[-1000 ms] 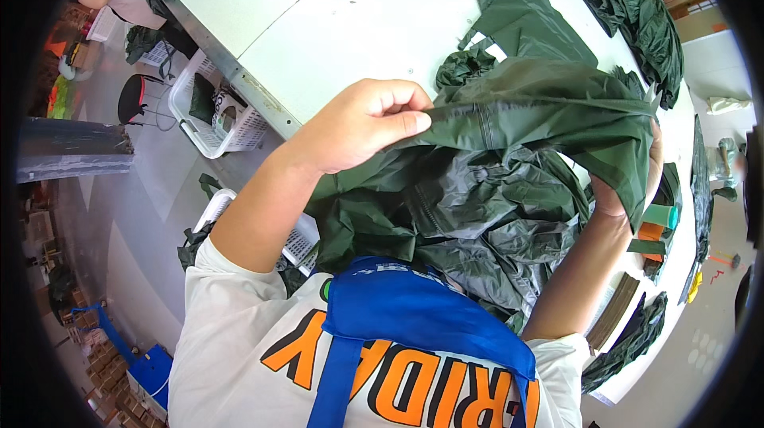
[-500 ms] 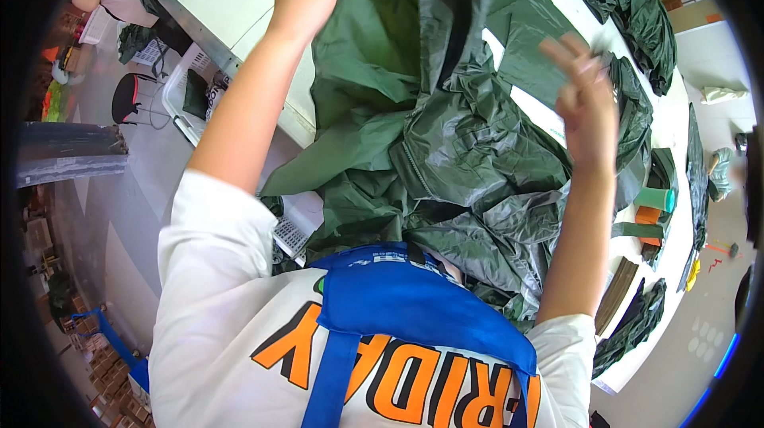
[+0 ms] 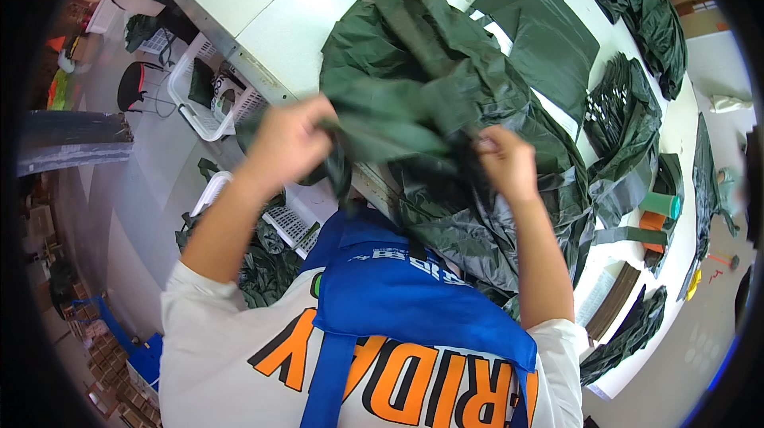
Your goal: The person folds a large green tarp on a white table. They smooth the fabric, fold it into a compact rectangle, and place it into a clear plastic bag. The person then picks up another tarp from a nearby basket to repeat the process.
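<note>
Left hand (image 3: 293, 140), smeared by blur, is curled in a loose fist at the left end of a strip of the dark green, thin, slightly shiny fabric garment (image 3: 521, 149); just how its fingers grip cannot be told. Level with it, the right hand (image 3: 508, 161) has its thumb and fingers bent closely together on the cloth, and the strip spans the gap between the two. The rest of the garment lies crumpled on the white, flat-topped table (image 3: 263, 0), spreading ahead of the hands and down beside the right forearm. Just beyond it, to the right, lies a flat, dark green fabric panel (image 3: 549, 42), and further right a gathered dark green fabric bundle (image 3: 623, 106). Near the table's right edge stands a green cylindrical object (image 3: 660, 204). At left, below the tabletop, is a white, slotted plastic basket (image 3: 178, 92).
</note>
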